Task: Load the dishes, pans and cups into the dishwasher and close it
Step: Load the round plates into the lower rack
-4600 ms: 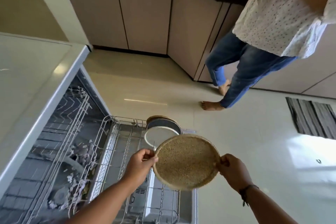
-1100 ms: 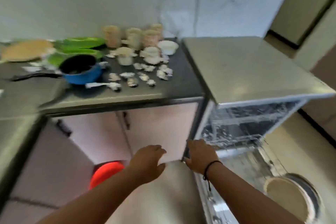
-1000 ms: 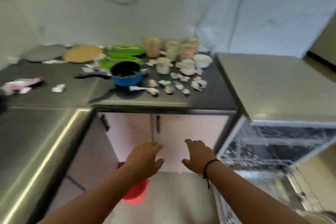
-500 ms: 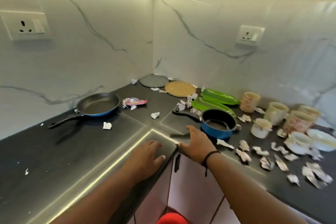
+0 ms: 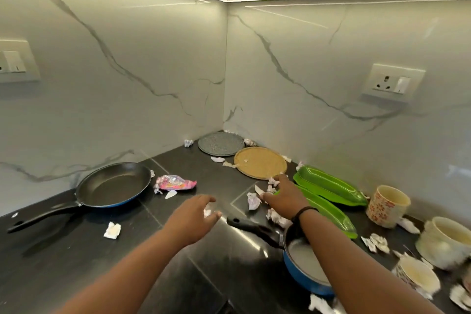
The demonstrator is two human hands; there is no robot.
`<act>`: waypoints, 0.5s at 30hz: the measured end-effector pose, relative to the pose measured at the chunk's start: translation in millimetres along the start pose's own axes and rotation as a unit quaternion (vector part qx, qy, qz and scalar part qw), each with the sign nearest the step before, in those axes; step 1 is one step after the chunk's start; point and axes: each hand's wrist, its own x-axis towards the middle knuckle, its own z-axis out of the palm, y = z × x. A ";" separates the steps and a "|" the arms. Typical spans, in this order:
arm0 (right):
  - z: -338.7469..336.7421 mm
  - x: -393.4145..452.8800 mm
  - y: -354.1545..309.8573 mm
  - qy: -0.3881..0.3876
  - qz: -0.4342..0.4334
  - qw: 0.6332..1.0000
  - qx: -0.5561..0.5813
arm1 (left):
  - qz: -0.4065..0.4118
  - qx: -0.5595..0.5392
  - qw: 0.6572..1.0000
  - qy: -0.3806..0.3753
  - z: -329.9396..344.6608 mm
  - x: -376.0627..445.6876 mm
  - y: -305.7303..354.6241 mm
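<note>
Currently both hands are over the black countertop (image 5: 198,168), holding nothing. Left hand (image 5: 191,219): fingers loosely spread, relaxed, just in front of the pink wrapper (image 5: 175,183). Right hand (image 5: 285,199): fingers extended, reaching toward the tan plate (image 5: 260,162), fingertips just short of its near rim, over crumpled paper scraps (image 5: 253,200). Landmark is the tan plate: grey plate (image 5: 221,143) just behind it in the corner, two green oblong dishes (image 5: 331,186) to its right, large frying pan (image 5: 114,185) well to its left. Blue pan (image 5: 303,270) is nearer the camera, partly under the right forearm. Cups (image 5: 388,205) sit further right past the green dishes. Dishwasher out of view.
</note>
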 end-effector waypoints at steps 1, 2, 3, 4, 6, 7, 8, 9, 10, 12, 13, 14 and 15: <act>0.6 11.1 3.4 -0.002 0.014 1.000 0.012 | -0.011 -0.007 1.000 -0.004 -2.6 10.1 -3.6; 1.5 24.4 7.4 -0.006 0.025 0.999 0.021 | -0.021 -0.020 1.000 -0.004 -4.6 24.7 -7.5; 3.1 37.7 12.2 -0.009 0.033 0.999 0.027 | -0.029 -0.029 0.999 -0.002 -5.7 40.1 -11.5; 3.9 51.8 16.7 -0.014 0.045 0.998 0.029 | -0.033 -0.035 0.999 -0.002 -6.6 57.2 -13.8; 3.9 80.7 25.9 -0.025 0.067 0.997 0.024 | -0.033 -0.038 0.999 -0.006 -5.7 91.3 -16.4; 5.2 98.7 31.5 -0.028 0.076 0.997 0.016 | -0.031 -0.043 0.999 -0.009 -2.5 110.2 -17.6; 7.0 117.3 37.9 -0.032 0.089 0.995 0.006 | -0.032 -0.050 0.998 -0.014 2.2 127.7 -18.7; 9.6 136.7 44.7 -0.034 0.100 0.994 -0.003 | -0.037 -0.062 0.997 -0.019 9.2 146.1 -21.1; 11.5 155.6 49.6 -0.033 0.107 0.994 -0.014 | -0.047 -0.080 0.995 -0.022 16.6 165.1 -23.1; 16.5 197.5 61.7 -0.025 0.107 0.993 -0.035 | -0.085 -0.143 0.986 -0.032 35.8 204.1 -26.8; 18.1 215.1 66.6 -0.014 0.096 0.994 -0.044 | -0.111 -0.192 0.974 -0.040 43.4 219.6 -26.9; 13.3 220.0 65.6 0.003 0.082 0.996 -0.047 | -0.137 -0.262 0.954 -0.046 40.9 224.9 -22.2; 13.2 233.5 69.1 0.014 0.074 0.996 -0.049 | -0.177 -0.346 0.920 -0.053 42.2 237.9 -18.1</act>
